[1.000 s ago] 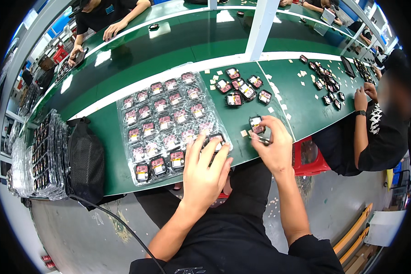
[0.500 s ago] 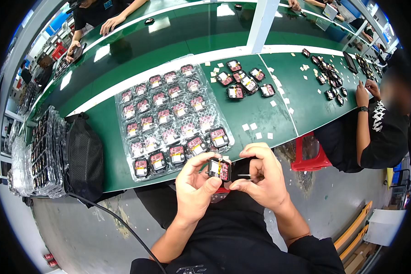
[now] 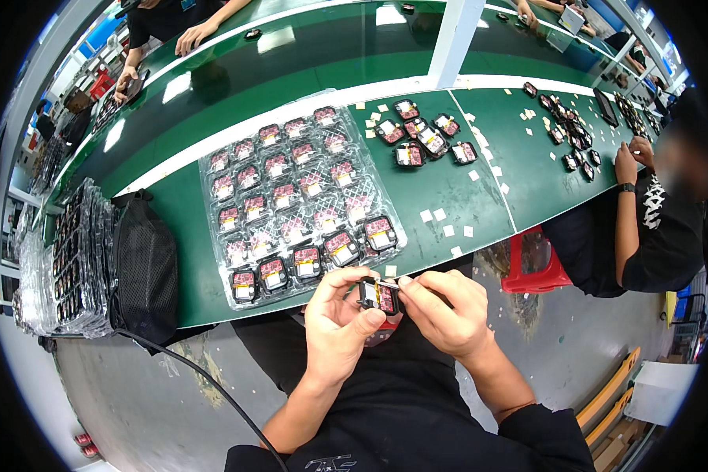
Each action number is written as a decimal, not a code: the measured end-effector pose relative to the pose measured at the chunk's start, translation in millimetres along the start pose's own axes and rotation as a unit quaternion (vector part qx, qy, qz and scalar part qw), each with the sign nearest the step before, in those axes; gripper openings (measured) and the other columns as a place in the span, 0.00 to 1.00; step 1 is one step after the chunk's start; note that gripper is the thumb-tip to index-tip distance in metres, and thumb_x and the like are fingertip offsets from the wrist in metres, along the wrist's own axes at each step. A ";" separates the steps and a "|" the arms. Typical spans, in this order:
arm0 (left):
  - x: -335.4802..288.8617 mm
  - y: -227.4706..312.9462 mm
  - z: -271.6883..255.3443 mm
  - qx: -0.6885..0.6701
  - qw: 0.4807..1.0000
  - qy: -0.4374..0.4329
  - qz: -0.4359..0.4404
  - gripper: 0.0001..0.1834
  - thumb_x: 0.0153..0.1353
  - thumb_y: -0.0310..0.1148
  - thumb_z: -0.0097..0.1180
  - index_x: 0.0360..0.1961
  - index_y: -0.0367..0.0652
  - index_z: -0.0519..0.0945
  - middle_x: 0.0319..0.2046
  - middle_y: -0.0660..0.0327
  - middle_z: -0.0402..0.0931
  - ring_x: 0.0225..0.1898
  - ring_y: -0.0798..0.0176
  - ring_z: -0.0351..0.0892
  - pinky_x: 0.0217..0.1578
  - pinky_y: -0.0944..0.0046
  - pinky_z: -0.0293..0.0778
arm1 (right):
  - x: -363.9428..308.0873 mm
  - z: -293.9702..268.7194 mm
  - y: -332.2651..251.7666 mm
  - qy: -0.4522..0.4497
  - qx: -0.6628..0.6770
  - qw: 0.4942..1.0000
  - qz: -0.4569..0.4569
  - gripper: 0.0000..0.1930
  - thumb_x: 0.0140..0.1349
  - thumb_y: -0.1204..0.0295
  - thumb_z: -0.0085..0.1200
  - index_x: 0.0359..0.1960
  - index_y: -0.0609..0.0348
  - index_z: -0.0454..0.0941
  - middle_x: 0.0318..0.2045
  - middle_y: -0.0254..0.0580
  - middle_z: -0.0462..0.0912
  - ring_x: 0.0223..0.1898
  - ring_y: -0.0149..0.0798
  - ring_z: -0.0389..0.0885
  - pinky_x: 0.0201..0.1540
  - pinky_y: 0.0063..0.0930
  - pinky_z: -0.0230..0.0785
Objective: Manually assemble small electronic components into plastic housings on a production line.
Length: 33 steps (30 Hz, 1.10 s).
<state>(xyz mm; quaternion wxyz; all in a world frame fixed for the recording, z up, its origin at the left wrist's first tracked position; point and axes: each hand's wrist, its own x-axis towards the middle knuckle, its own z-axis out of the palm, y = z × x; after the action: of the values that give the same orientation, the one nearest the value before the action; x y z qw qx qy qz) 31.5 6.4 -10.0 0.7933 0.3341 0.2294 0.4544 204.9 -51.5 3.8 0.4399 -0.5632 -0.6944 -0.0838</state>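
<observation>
In my left hand (image 3: 334, 326) sits a small black-framed electronic unit (image 3: 378, 296), its open face showing a red circuit board and a silver block with a yellow strip. Fingers and thumb clasp it by its left side. My right hand (image 3: 448, 315) is closed in a pinch on slim metal tweezers (image 3: 388, 284), whose tips reach the unit's upper edge; most of the tool is hidden by the fingers. Just beyond lies a clear plastic tray (image 3: 397, 236) with rows of similar units.
More units (image 3: 431, 141) lie in a cluster right of the tray, among small pale square pieces (image 3: 439, 214). A black mesh bag (image 3: 145, 267) and stacked trays (image 3: 79, 267) stand at left. A co-worker (image 3: 661, 228) sits at right near a red stool (image 3: 533, 267). A black cable (image 3: 204, 385) crosses lower left.
My right hand has moved left and turned, bringing the tweezers from beside the unit onto its upper edge. The left hand holds nearly still.
</observation>
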 end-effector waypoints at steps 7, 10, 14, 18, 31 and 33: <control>-1.4 0.0 -1.1 -0.020 1.000 -0.022 -0.002 0.32 0.58 0.26 0.76 0.60 0.32 0.73 0.57 0.53 0.75 0.58 0.57 0.79 0.58 0.59 0.81 | 0.5 2.0 -0.7 0.013 0.056 0.998 0.034 0.10 0.54 0.80 0.71 0.38 0.63 0.88 0.30 0.41 0.85 0.24 0.39 0.83 0.26 0.29 0.74; -1.4 -2.4 -6.8 0.009 1.000 -0.017 0.015 0.32 0.57 0.25 0.77 0.60 0.33 0.74 0.58 0.53 0.73 0.59 0.57 0.79 0.57 0.60 0.82 | 2.8 -1.9 -4.2 -0.024 0.125 0.986 0.109 0.08 0.56 0.80 0.70 0.38 0.62 0.88 0.30 0.42 0.86 0.25 0.39 0.84 0.26 0.29 0.75; -2.5 0.3 -6.0 0.023 0.999 -0.018 0.021 0.32 0.56 0.25 0.78 0.60 0.34 0.76 0.62 0.53 0.70 0.60 0.56 0.78 0.57 0.60 0.81 | 5.1 -3.5 -4.4 -0.041 0.134 0.983 0.122 0.07 0.57 0.79 0.70 0.38 0.62 0.88 0.30 0.43 0.86 0.24 0.39 0.84 0.26 0.28 0.75; -3.1 0.5 -5.8 0.037 0.999 -0.023 0.030 0.32 0.56 0.25 0.78 0.60 0.33 0.76 0.62 0.52 0.69 0.60 0.54 0.77 0.58 0.60 0.81 | 1.9 -0.6 -4.5 -0.039 0.118 0.986 0.113 0.07 0.57 0.79 0.70 0.38 0.62 0.87 0.31 0.42 0.86 0.24 0.39 0.85 0.27 0.28 0.76; -10.7 7.5 -13.4 0.052 0.999 0.009 0.001 0.31 0.55 0.16 0.74 0.60 0.28 0.75 0.64 0.44 0.74 0.64 0.51 0.78 0.62 0.54 0.79 | 2.6 1.4 -0.2 -0.123 0.180 0.967 0.130 0.10 0.59 0.81 0.67 0.43 0.64 0.86 0.35 0.44 0.86 0.30 0.45 0.87 0.32 0.32 0.81; -15.1 13.4 -21.7 0.087 0.996 -0.006 0.030 0.32 0.54 0.12 0.72 0.61 0.28 0.74 0.64 0.42 0.74 0.64 0.49 0.78 0.64 0.50 0.78 | 14.5 -2.2 13.4 -0.115 0.177 0.969 0.126 0.10 0.60 0.82 0.66 0.44 0.64 0.85 0.36 0.45 0.86 0.32 0.47 0.87 0.34 0.33 0.81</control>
<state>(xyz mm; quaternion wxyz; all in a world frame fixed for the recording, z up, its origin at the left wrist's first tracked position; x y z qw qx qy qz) 2.1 5.1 -13.8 0.7483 0.4119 0.2531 0.4543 217.8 -37.9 10.3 0.4569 -0.5654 -0.6672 0.1621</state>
